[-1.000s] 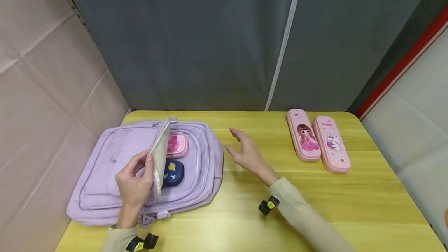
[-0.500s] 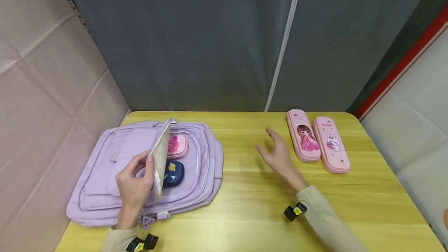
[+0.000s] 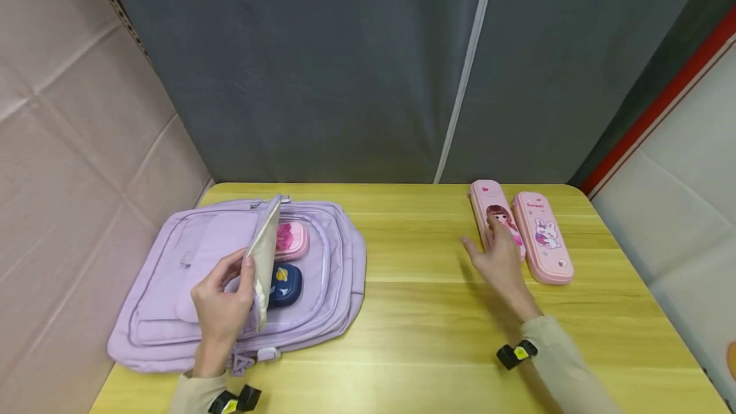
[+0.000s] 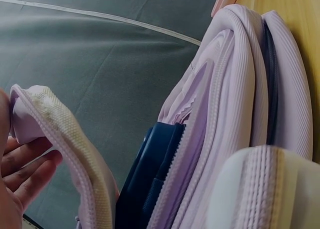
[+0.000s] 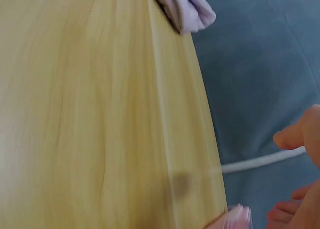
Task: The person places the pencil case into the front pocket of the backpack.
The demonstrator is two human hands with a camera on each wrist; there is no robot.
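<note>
Left hand (image 3: 221,308) pinching the cream-lined flap (image 3: 263,259) of the lilac fabric backpack (image 3: 339,273), holding it open. Right hand (image 3: 501,264), fingers loose and empty, over the pink girl-print pencil case (image 3: 487,203), contact uncertain. Risk: flap dropping shut; neighbouring pink rabbit-print case (image 3: 546,238) nudged toward the yellow wooden table (image 3: 414,331) edge. Open room between.

The right hand (image 3: 501,259) is covering the near end of the girl-print pencil case (image 3: 489,206). The lifted flap (image 3: 263,254) is hiding part of the navy case (image 3: 286,283). The right wrist view is blurring, cropping the fingers (image 5: 295,136).
</note>
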